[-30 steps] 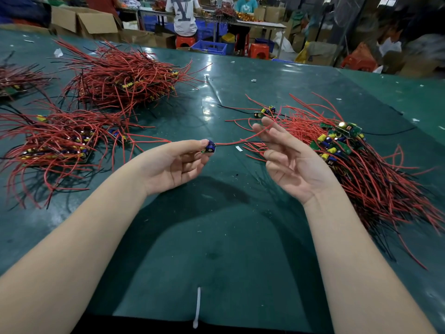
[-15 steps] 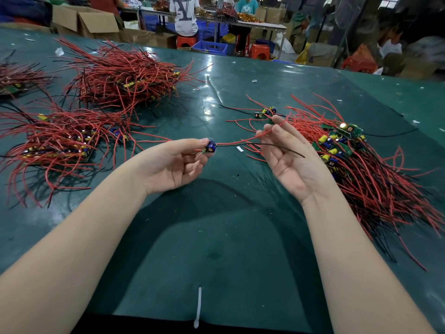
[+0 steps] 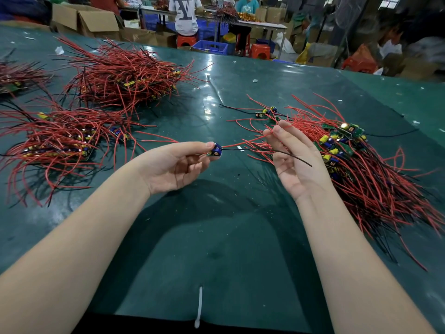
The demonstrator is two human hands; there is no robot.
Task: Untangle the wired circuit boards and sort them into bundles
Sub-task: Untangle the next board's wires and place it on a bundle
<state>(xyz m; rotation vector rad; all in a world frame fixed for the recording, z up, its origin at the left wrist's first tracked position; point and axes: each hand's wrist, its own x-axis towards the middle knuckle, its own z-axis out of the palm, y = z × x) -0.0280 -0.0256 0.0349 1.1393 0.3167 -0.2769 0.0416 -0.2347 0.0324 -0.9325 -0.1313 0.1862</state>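
Circuit board [image 3: 215, 150], light and small, is pinched above the bench [image 3: 216, 237] in the left hand [image 3: 175, 166], its limp red wire [image 3: 245, 141] pinched by the right hand [image 3: 292, 160]; the rigid board edge is judged the safest hold.

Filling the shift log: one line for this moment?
left hand pinches circuit board | right hand pinches its red wire | black wire hangs loose | tangled pile right
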